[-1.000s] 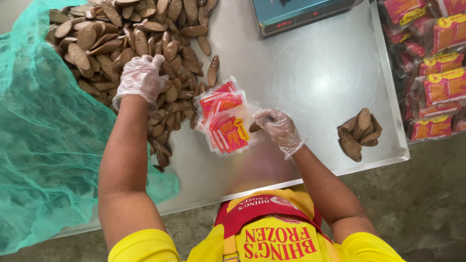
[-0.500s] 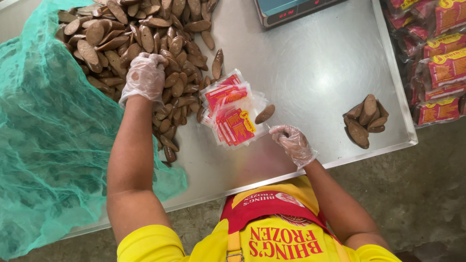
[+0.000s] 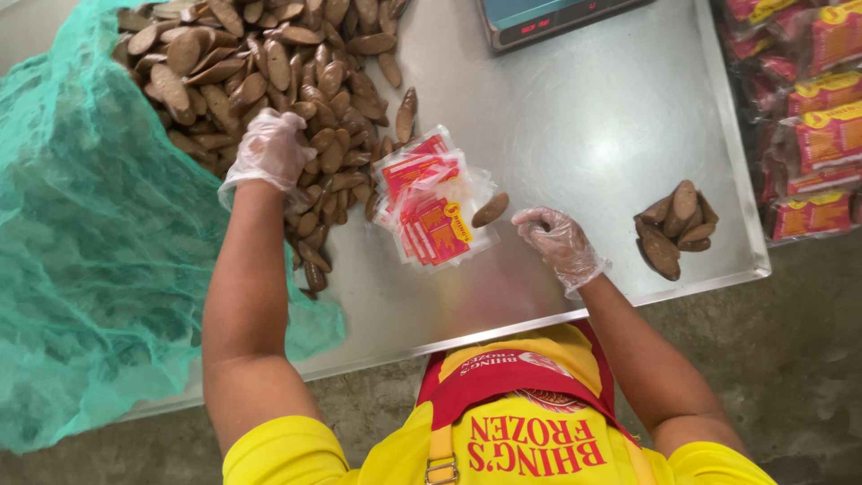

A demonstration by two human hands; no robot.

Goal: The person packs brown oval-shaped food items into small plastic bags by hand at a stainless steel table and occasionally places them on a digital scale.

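Note:
A big pile of brown oval pieces [image 3: 269, 63] covers the far left of the steel table [image 3: 584, 117]. My left hand [image 3: 269, 153], in a clear plastic glove, lies knuckles up on the pile's near edge with its fingers curled down into the pieces; what is under them is hidden. A stack of clear bags with red and yellow labels [image 3: 431, 202] lies in the middle. One brown piece [image 3: 490, 209] lies loose just right of the stack. My gloved right hand [image 3: 558, 238] hovers close by that piece, fingers loosely bent, holding nothing.
A small heap of brown pieces [image 3: 678, 229] sits near the table's right front corner. Filled red packets [image 3: 822, 135] are stacked at the far right. A scale [image 3: 548, 18] stands at the back. Green netting [image 3: 81, 251] hangs over the left edge, above a concrete floor.
My right hand has drawn back from the bag stack toward me, and a brown piece now lies beside the stack. My left hand has stayed on the pile.

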